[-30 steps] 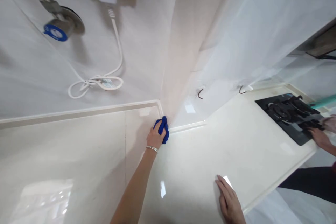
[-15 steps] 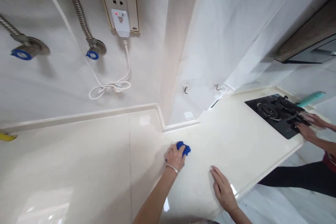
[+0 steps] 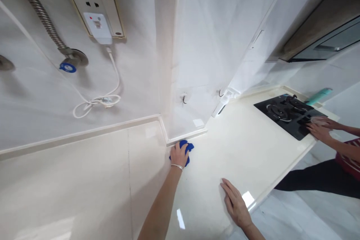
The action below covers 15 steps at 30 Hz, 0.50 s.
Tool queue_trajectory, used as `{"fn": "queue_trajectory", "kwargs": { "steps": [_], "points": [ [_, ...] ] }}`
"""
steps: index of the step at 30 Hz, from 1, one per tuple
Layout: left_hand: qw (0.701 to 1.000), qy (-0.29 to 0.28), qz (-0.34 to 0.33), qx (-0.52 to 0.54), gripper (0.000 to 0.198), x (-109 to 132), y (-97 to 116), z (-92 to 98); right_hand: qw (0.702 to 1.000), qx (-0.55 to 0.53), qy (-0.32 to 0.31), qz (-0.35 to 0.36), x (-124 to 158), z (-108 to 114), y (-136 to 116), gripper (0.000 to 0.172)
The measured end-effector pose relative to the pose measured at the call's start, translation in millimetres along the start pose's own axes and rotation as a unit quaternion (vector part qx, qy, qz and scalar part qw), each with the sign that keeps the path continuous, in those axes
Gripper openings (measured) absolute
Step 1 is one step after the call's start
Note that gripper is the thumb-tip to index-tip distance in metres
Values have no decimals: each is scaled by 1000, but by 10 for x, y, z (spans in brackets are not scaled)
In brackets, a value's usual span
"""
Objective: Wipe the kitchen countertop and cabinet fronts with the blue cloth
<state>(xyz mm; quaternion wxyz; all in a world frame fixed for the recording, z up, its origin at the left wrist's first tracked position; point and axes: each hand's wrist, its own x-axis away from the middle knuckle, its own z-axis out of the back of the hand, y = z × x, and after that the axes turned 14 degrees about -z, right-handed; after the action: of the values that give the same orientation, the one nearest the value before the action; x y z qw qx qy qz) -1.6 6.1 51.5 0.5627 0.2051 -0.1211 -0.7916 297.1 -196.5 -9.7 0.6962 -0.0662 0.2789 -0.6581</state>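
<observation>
The blue cloth (image 3: 189, 147) is gripped under the left hand (image 3: 179, 153), whose fingers are curled over it, and is pressed to the countertop (image 3: 242, 150). Just beyond the fingertips lies the raised strip (image 3: 188, 136) at the wall's foot; whether it is touched by the cloth cannot be told. The right hand (image 3: 236, 206), nothing held in it, is laid palm down with fingers extended, nearer the counter's edge and to the right of the left hand.

For the cloth to be worked well here, even pressure from the fingers seems best, with a folded edge tucked into the angle between strip and countertop. The outer corner is probably best reached with the fingertips, the loose folds being gathered so that none are dragged.

The cloth is bunched and partly covered by the left hand, so no clear long axis can be made out. One loose corner is pointed rightward, past the fingertips; smaller blue folds are seen at the wrist side of the hand.
</observation>
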Motion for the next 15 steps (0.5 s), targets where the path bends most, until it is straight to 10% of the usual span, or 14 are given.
{"fn": "queue_trajectory", "kwargs": {
  "steps": [15],
  "points": [
    [955, 153, 226, -116, 45, 633, -1426, 764, 999, 8, 15, 39, 30, -44, 84, 56]
  ]
}}
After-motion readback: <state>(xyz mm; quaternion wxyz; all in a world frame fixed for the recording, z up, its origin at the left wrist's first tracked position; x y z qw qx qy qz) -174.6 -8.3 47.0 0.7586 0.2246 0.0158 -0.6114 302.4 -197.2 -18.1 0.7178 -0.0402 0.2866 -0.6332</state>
